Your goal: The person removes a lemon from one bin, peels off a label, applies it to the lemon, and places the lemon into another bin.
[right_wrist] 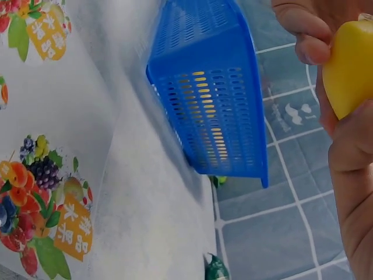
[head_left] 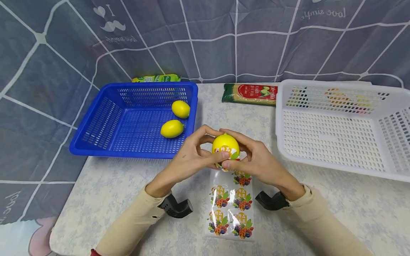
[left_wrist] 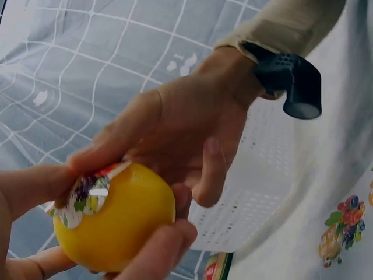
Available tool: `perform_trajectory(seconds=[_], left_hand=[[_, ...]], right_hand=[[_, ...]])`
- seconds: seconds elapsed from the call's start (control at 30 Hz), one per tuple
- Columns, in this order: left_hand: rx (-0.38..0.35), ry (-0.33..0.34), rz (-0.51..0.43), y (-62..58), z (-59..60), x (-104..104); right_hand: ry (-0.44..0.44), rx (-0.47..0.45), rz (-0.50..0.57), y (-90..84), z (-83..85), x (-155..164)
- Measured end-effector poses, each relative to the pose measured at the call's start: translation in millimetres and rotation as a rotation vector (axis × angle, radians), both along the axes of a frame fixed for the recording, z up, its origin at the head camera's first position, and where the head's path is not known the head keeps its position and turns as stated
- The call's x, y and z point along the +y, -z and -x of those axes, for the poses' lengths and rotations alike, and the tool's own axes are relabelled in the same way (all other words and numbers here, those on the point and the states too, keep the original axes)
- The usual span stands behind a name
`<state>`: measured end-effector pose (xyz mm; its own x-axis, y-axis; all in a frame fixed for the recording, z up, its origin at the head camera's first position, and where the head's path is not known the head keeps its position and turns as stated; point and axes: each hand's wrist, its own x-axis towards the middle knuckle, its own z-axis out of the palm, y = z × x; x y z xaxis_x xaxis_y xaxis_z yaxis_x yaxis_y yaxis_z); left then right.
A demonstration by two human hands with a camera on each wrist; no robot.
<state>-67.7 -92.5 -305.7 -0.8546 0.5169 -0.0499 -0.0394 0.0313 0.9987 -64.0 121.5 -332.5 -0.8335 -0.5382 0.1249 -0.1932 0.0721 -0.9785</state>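
We have both forearms angled inward, hands meeting at centre above the table. Left hand (head_left: 189, 160) has fingers curled, thumb forward. Right hand (head_left: 256, 161) mirrors it, fingers curled, thumb tip touching the left thumb.

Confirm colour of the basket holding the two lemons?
Blue basket, perforated plastic; clearest in the head view, with both lemons inside.
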Motion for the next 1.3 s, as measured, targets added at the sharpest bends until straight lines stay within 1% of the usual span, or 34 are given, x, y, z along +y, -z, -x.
perform_trajectory(seconds=[0.33,0.53,0.73,0.9,1.0,1.17,1.3], left_hand=[[0.011,-0.035,-0.003,-5.6,-1.8,2],[0.016,-0.043,-0.003,-4.9,-2.2,1],[0.019,-0.053,-0.011,-4.0,-1.2,0],[0.038,-0.068,-0.028,-1.0,0.4,0],[0.052,-0.071,-0.039,1.2,1.2,-1],[0.06,-0.048,-0.035,2.8,2.3,-2],[0.038,0.004,-0.022,1.4,2.6,-3]], right_hand=[[0.002,0.03,0.05,3.1,-0.8,-3],[-0.017,0.014,0.106,3.6,0.3,-2],[-0.015,0.015,0.136,2.0,1.5,0],[-0.045,0.019,0.166,2.4,3.6,2],[-0.073,-0.004,0.185,2.4,4.7,4],[-0.111,-0.079,0.224,2.9,4.8,8],[-0.1,-0.11,0.192,4.0,3.9,10]])
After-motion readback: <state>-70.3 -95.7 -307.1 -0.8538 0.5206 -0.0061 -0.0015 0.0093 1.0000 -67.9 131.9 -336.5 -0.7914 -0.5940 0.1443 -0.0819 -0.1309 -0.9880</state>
